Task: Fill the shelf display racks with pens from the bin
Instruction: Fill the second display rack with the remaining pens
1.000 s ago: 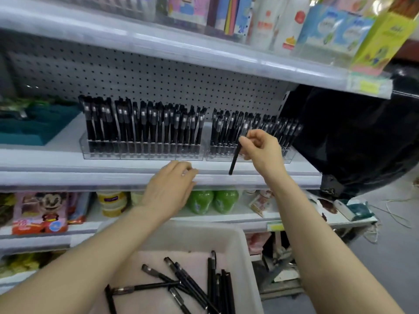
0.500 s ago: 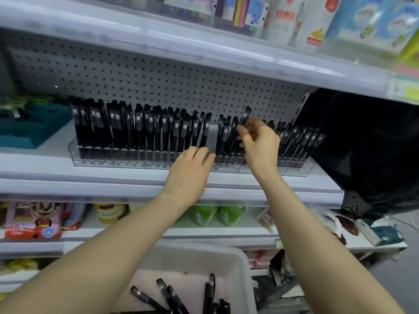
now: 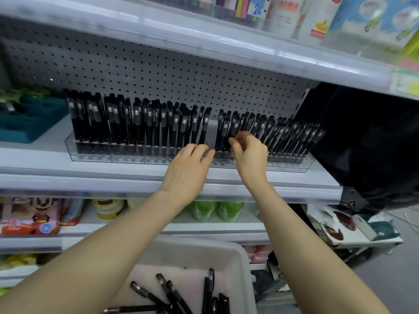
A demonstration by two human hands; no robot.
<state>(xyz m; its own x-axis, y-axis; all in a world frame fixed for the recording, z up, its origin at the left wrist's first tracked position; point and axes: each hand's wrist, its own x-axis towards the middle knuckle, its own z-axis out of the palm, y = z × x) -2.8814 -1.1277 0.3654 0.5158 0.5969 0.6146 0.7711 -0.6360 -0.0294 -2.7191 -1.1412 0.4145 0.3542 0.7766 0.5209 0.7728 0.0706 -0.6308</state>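
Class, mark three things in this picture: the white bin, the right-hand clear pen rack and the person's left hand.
white bin (image 3: 199,244): head view, far rim.
right-hand clear pen rack (image 3: 291,164): head view, front wall.
left hand (image 3: 186,172): head view, back of the hand.

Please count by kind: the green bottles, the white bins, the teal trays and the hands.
Green bottles: 2
White bin: 1
Teal tray: 1
Hands: 2 (left hand; right hand, pinching a pen)
Total: 6

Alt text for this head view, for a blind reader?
Right hand curls its fingers among black pens standing in the right clear plastic rack; left hand touches the left rack. A white plastic bin below holds loose pens.
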